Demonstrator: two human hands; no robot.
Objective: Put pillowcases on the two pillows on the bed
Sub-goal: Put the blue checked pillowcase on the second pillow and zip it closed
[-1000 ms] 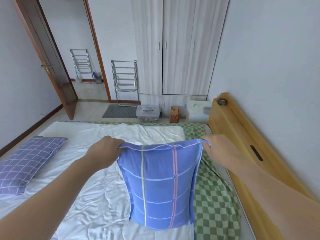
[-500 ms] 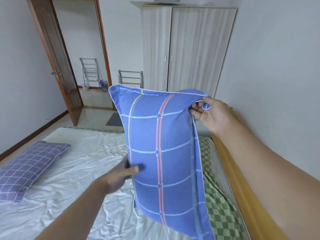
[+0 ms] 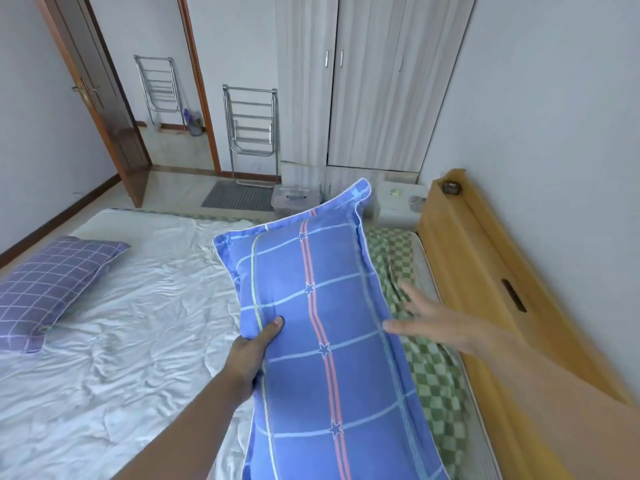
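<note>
White crumpled sheet (image 3: 145,327) covers most of the bed, and from the head camera we see it run wide and bare between the two pillows. Along the right edge a green checked cloth (image 3: 429,368) lies against the wooden headboard (image 3: 485,271), which stands against the wall. We hold the blue pillow (image 3: 332,334), already in its striped, star-printed case, lifted and tilted above the seam where the sheet meets the checked cloth; its far corner points toward the wardrobe (image 3: 367,98). Our left hand (image 3: 249,355) grips the pillow's left edge, thumb on top, fingers wrapped underneath. Our right hand (image 3: 446,323) is spread flat with fingers wide, at the pillow's right border; we cannot tell whether it touches the fabric, and it grips nothing. The purple checked pillow (image 3: 52,289) lies cased at the sheet's left edge, well apart from the blue one. Beyond the bed's foot, the floor is open up to the doorway (image 3: 166,98), where a folded metal rack (image 3: 251,133) leans on the wall.
</note>
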